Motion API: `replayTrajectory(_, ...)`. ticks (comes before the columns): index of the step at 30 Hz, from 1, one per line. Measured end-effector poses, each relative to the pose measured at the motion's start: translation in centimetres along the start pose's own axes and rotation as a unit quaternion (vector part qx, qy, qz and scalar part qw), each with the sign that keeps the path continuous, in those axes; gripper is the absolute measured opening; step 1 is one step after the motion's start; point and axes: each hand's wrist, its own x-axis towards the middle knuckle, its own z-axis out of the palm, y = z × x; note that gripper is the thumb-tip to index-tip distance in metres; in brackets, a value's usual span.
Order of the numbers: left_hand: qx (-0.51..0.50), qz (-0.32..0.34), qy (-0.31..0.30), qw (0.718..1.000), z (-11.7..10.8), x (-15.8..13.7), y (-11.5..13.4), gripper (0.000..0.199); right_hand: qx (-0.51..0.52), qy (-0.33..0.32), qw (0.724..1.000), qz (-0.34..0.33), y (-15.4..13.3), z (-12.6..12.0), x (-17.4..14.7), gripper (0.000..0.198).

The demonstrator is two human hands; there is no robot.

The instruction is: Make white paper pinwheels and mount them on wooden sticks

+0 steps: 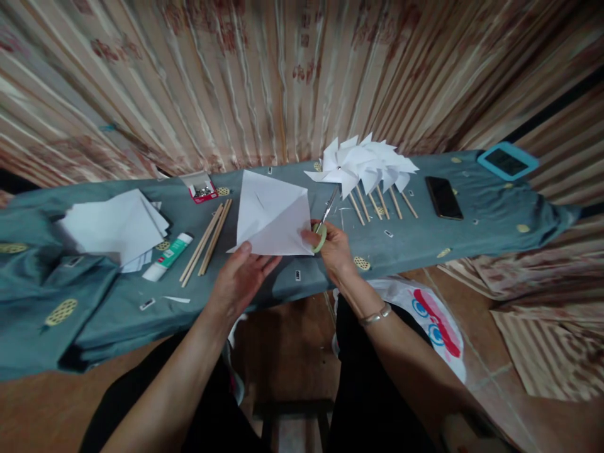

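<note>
A square white sheet of paper [274, 214] with a diagonal crease and a short slit near its upper left is held up over the table's near edge. My left hand [245, 270] has its thumb on the front of the lower left corner and its fingers behind. In my right hand [333, 248] are scissors [321, 236] with light green handles, their blades pointing up and away beside the paper. The right thumb also presses on the sheet's lower right corner. Several finished paper pinwheels [352, 167] on wooden sticks lie overlapping beyond the right hand.
On the left lie a stack of white paper [111, 226], a glue stick [167, 257], several wooden sticks [207, 242] and an open red box of pins [202, 190]. A phone [443, 197] and a blue-framed device [508, 161] lie right on the cloth-covered table [391, 251]. A curtain [264, 82] hangs behind.
</note>
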Motion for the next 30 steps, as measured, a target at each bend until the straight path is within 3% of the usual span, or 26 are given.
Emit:
replayTrajectory(6, -0.044, 0.014, 0.023, 0.999, 0.4, 0.3, 0.4, 0.033, 0.036, 0.010, 0.999, -0.015, 0.3, 0.2, 0.5, 0.041)
replayTrajectory(11, 0.018, -0.012, 0.023, 1.000, 0.6, 0.3, -0.6, 0.038, 0.007, -0.024, 1.000, -0.006, 1.1, 1.1, -0.4, 0.043)
replayTrajectory(19, 0.152, 0.119, 0.111, 0.975, 0.6, 0.7, -1.5, 0.049, -0.076, -0.060, 0.995, 0.014, 1.5, 1.9, -1.9, 0.049)
replayTrajectory(24, 0.228, 0.178, 0.136, 0.947, -0.8, 1.5, -0.5, 0.045, -0.161, -0.170, 0.972, 0.038, 0.5, 1.1, -3.2, 0.046)
replayTrajectory(30, 0.237, 0.225, 0.157, 0.932, -1.8, 1.9, 1.2, 0.043, -0.240, -0.335, 0.901, 0.131, 0.0, -0.4, -5.0, 0.048)
